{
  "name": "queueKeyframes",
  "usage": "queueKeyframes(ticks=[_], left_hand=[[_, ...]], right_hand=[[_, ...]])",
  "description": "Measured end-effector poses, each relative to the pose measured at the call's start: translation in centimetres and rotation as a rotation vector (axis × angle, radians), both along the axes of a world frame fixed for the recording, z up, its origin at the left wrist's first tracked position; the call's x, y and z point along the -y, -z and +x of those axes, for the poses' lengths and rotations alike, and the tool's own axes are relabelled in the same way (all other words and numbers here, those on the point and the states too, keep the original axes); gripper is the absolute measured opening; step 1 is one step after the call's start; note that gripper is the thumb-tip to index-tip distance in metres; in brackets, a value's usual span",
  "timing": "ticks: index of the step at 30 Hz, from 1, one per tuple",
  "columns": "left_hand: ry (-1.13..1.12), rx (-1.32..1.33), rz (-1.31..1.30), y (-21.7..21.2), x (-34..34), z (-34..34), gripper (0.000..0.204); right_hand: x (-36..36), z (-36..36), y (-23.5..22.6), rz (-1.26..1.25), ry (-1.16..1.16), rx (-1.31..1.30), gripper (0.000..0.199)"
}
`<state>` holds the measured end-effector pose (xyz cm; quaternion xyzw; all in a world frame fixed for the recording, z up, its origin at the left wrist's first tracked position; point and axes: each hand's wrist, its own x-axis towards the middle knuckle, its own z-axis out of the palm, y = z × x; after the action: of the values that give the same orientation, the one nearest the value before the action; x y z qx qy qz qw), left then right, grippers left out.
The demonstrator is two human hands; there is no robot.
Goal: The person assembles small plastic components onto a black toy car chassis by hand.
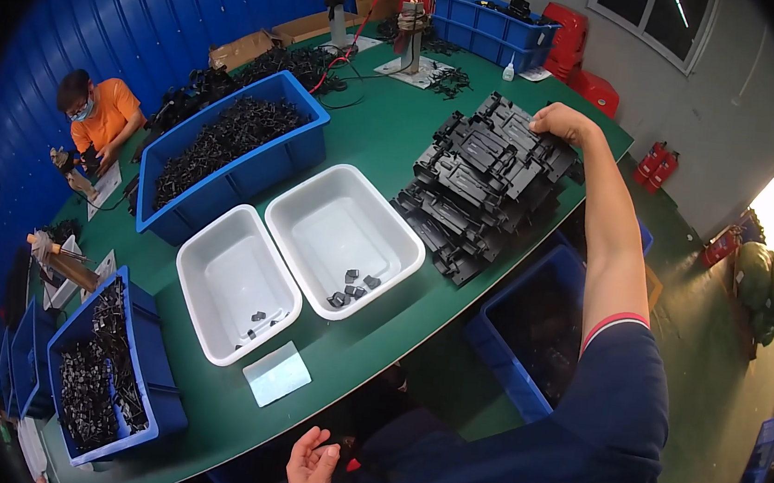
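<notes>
At the far right of the table, my right hand (pixel 561 124) is closed on the edge of a black moulded plastic part, on top of a stack of black plastic parts (pixel 492 163). The stacked parts lie flat and overlap, with slots and small clips along them. My left hand (pixel 310 469) hovers in front of the table's near edge, fingers loosely curled and thumb apart, with nothing visible in it. Nearest to it on the table is a small pale rectangular sheet (pixel 277 374). Two white tubs, the right tub (pixel 403 264) and the left tub (pixel 191 290), hold a few small dark pieces.
A blue crate (pixel 308 145) full of small black parts stands behind the tubs; another blue crate (pixel 168 407) is at left. Below the table edge sits a blue bin (pixel 522 390). A person in orange (pixel 105 117) works at far left. Red fire extinguishers (pixel 657 167) stand right.
</notes>
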<state>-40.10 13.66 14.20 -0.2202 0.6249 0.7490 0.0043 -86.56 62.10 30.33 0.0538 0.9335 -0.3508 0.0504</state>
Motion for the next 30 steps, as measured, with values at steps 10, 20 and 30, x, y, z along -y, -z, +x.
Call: queueKeyframes(ticks=[10,20,30], left_hand=[[0.04,-0.022,0.05,2.1,1.5,0.6,0.048],[-0.08,-0.068,0.129,2.3,3.4,4.1,0.048],[-0.777,-0.037,-0.126,4.3,9.3,16.8,0.042]], right_hand=[[0.4,0.3,1.5,0.469,0.081,-0.352,0.028],[28.5,12.9,4.3,-0.019,-0.744,-0.227,0.018],[32.0,8.8,13.7,0.474,-0.96,-0.072,0.021]])
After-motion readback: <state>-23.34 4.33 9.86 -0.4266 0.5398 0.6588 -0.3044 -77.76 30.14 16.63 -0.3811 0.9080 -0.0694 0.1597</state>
